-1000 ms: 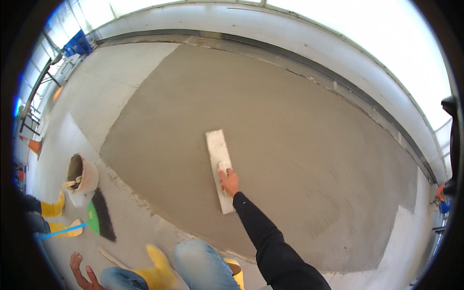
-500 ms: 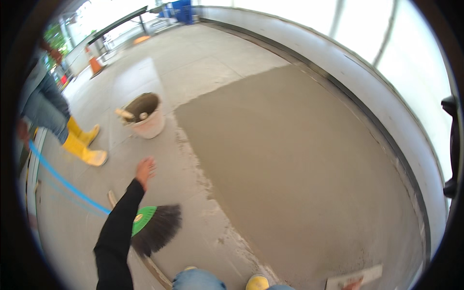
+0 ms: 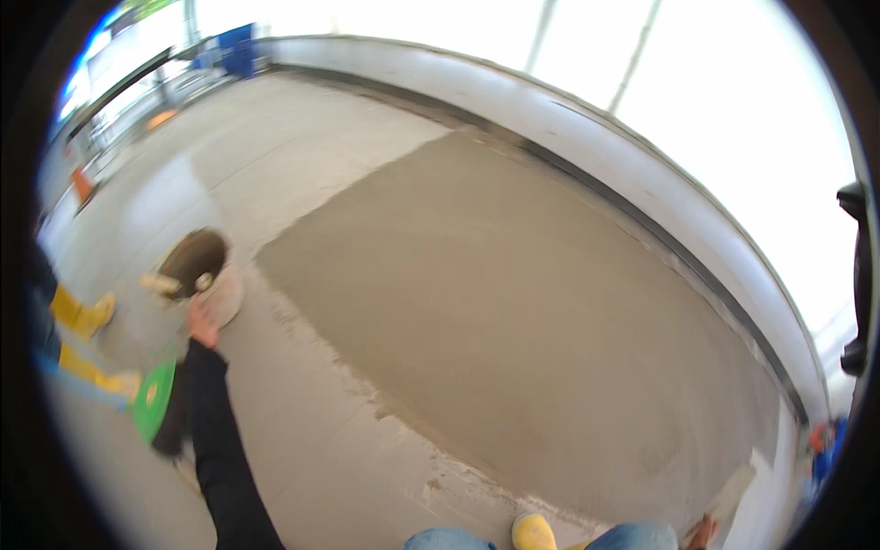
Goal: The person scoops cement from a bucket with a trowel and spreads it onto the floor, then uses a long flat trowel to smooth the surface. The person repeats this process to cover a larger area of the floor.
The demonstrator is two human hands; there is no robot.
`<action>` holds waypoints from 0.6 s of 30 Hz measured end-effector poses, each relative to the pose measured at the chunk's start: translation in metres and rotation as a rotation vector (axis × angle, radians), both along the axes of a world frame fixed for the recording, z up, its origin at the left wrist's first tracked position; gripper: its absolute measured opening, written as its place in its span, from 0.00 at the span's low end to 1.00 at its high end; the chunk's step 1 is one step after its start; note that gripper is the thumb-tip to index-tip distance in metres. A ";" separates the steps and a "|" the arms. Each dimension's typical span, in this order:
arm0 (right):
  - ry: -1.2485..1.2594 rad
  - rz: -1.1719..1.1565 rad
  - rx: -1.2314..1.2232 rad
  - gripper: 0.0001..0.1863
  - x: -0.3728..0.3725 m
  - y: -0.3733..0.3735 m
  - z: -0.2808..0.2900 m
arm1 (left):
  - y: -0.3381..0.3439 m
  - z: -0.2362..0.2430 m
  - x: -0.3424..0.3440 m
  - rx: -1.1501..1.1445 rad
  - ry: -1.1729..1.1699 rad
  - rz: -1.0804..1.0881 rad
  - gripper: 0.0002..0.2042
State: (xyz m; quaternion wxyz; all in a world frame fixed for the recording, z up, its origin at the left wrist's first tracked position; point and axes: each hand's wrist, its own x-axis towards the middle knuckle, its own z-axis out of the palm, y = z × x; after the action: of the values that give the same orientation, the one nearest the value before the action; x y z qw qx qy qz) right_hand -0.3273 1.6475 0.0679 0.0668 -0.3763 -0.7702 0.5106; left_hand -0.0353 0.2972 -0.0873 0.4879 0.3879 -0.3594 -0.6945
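My left hand (image 3: 203, 323) reaches out at the left, against or just in front of the side of a mortar-smeared bucket (image 3: 225, 298). Its fingers look stretched out, somewhat blurred, and nothing shows in them. Inside the bucket, a tool with a pale wooden handle (image 3: 161, 283) leans over the rim. At the lower right, my right hand (image 3: 702, 532) grips a flat plastering trowel (image 3: 736, 490), tilted at the edge of the smoothed wet mortar (image 3: 495, 293). Only part of that hand shows at the picture's rim.
A person in yellow boots (image 3: 82, 312) stands at the left, beside a broom with a green head (image 3: 154, 401) partly behind my left arm. A low wall (image 3: 587, 156) borders the mortar on the right. An orange cone (image 3: 82, 186) stands at the far left.
The view has swung right. My left hand has moved forward to the bucket. The broom has shifted left, toward the other person's boots. The trowel has turned to a steeper angle in my right hand.
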 end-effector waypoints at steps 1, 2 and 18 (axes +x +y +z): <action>0.163 -0.131 0.042 0.36 0.010 -0.003 0.000 | -0.012 -0.001 -0.001 -0.133 -0.099 -0.024 0.26; 0.243 -0.189 -0.090 0.29 0.016 -0.013 0.001 | -0.024 -0.002 -0.002 -0.233 -0.114 -0.058 0.26; -0.101 0.686 0.195 0.22 -0.131 -0.291 0.156 | 0.142 0.094 0.030 -0.632 -0.778 -0.082 0.19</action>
State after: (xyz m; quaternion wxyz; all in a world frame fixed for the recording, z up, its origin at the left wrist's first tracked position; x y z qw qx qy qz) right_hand -0.4586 1.3569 0.2236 -0.1109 -0.1125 -0.8990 0.4084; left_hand -0.0055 0.4393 0.0070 0.3835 0.4370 -0.7224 -0.3744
